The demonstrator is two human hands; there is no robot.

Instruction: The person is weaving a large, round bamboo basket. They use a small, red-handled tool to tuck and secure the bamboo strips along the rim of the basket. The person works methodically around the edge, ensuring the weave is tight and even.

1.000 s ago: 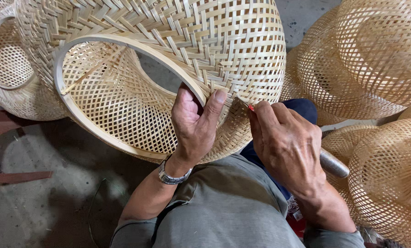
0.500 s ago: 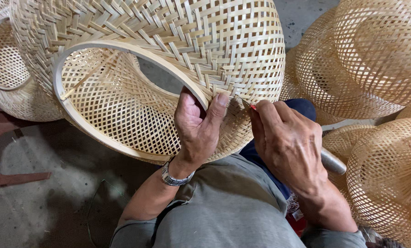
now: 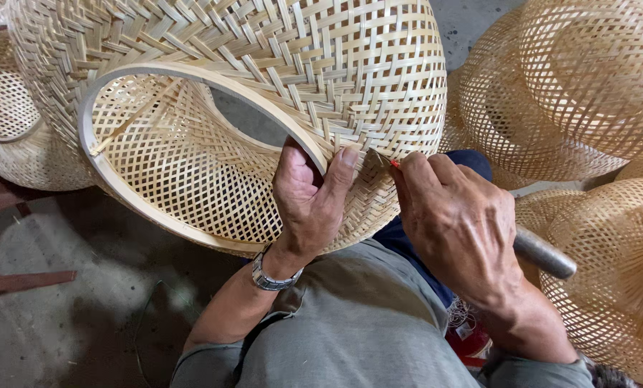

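A large woven bamboo basket (image 3: 278,79) lies tilted on my lap, its round rim facing left. My left hand (image 3: 308,201) grips the rim, thumb pressed on the outer weave and fingers inside. My right hand (image 3: 458,223) is closed on a small red-tipped tool (image 3: 393,164) whose tip touches the weave just right of my left thumb. A wristwatch (image 3: 271,276) sits on my left wrist.
More woven bamboo baskets are stacked at the right (image 3: 573,86) and lower right (image 3: 616,273), and another at the far left (image 3: 12,122). A grey metal bar (image 3: 544,253) pokes out behind my right hand. Grey concrete floor (image 3: 70,316) lies lower left.
The basket has shifted slightly and my left thumb has slid a little to the right along the weave. My right hand stays at the same spot with the tool.
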